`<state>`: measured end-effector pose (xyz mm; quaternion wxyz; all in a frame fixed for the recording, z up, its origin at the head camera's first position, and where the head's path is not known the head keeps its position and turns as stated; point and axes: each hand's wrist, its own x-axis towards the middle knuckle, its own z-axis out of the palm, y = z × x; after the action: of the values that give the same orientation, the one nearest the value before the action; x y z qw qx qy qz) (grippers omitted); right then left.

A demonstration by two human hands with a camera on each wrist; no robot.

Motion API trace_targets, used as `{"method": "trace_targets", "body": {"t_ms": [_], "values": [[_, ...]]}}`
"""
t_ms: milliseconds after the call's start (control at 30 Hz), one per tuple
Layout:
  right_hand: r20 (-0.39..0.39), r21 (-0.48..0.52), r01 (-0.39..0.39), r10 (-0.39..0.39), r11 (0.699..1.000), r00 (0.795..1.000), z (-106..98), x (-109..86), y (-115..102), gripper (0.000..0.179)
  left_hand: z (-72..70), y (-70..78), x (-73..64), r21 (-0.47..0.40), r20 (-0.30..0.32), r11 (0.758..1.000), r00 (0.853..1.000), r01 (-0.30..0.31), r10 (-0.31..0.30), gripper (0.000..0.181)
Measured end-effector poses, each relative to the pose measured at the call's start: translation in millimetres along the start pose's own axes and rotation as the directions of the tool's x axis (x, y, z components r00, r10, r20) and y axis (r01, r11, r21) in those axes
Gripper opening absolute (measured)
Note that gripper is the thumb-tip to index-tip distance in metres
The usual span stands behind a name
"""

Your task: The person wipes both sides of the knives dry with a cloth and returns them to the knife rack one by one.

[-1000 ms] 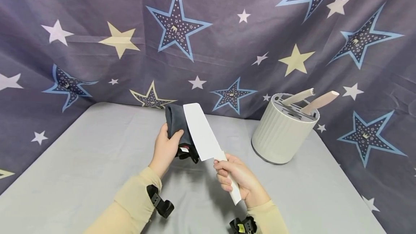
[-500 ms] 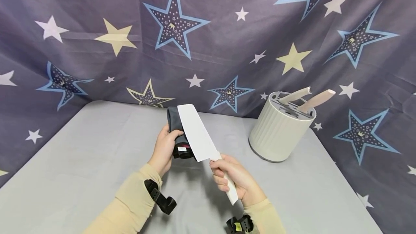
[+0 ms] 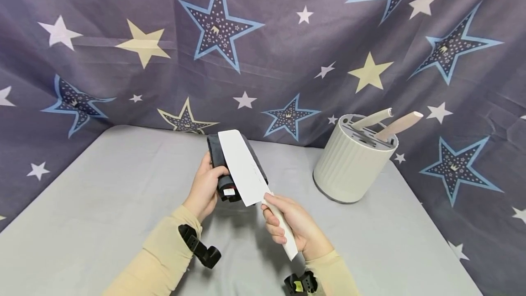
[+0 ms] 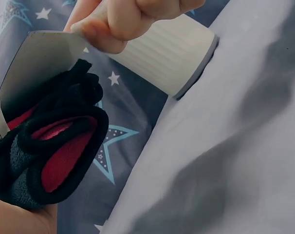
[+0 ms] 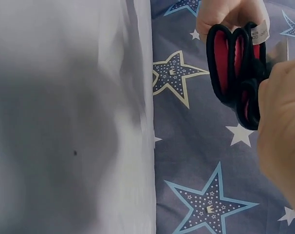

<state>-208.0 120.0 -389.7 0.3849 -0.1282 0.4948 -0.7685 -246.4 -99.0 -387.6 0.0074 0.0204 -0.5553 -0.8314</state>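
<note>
My left hand [image 3: 203, 191] grips a folded dark grey cloth [image 3: 215, 152] from its left side, thumb on top. Black edging, red inner faces and a white tag show at the cloth's folded end [image 4: 62, 163] in the left wrist view. My right hand [image 3: 297, 229] holds a cleaver [image 3: 245, 170] by its pale handle, fingers wrapped round it. Its broad white blade lies flat across the cloth, pointing up and left in the head view. Cloth shows on both sides of the blade, and the part beneath is hidden. Both hands are raised over the table.
A ribbed cream knife block [image 3: 349, 168] stands at the back right of the grey-covered table [image 3: 102, 195]. Two handles stick out of it, one cream [image 3: 373, 118] and one pinkish [image 3: 398, 126]. A star-patterned curtain [image 3: 263, 72] hangs behind the table.
The blade has shifted left across the cloth, from its right edge to over its middle. Cloth now shows to the right of the blade as well. Both hands keep their grips.
</note>
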Motion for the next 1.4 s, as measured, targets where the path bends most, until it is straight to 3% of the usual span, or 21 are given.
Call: {"method": "trace_targets", "body": {"t_ms": [367,600,1000,1400], "values": [[-0.042,0.009,0.013,-0.013,1.0,0.999,-2,1.1,1,0.029,9.1,-5.6,-7.4,-0.013,0.023,1.0,0.999,0.024,-0.024,0.08],[-0.119,-0.016,-0.006,0.004,1.0,0.993,-3,1.3,0,0.03,12.6,-7.1,-13.5,0.012,0.024,0.999,0.999,0.035,-0.035,0.078],[-0.307,-0.121,-0.014,-0.024,0.993,0.951,-4,2.2,2,0.033,17.1,-11.6,-25.6,0.019,0.012,0.999,0.999,0.041,-0.041,0.073],[-0.326,-0.164,-0.026,-0.029,0.986,0.945,-5,3.8,3,0.033,18.2,-17.5,-30.1,-0.029,-0.023,0.999,0.999,0.033,-0.034,0.068]]}}
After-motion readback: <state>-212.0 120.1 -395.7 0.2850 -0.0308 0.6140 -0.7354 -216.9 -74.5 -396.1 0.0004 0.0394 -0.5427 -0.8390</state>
